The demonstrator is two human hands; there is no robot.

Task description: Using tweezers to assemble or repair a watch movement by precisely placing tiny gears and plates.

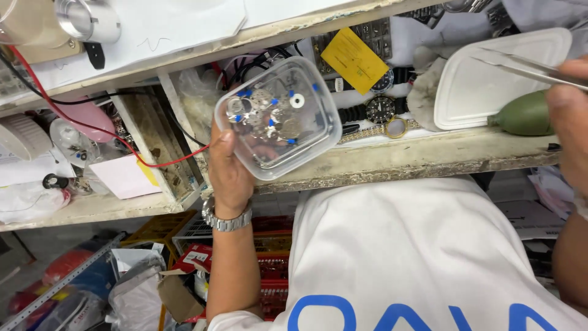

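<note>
My left hand [229, 171] holds a clear plastic box [278, 116] tilted up above the workbench edge; inside lie several small metal watch parts and blue bits. A metal watch sits on that wrist. My right hand [569, 132] at the right edge grips metal tweezers [527, 67], whose tips point left over a white plastic lid [490, 86]. A green rubber air blower [523, 115] lies just left of the right hand.
Wristwatches [380, 109] and a yellow card [354, 59] lie in the open bench drawer. A red wire [92, 132] crosses the left compartment, with a pink object and paper slips. White cloth covers my lap [416, 245]. Crates and bags sit on the floor below.
</note>
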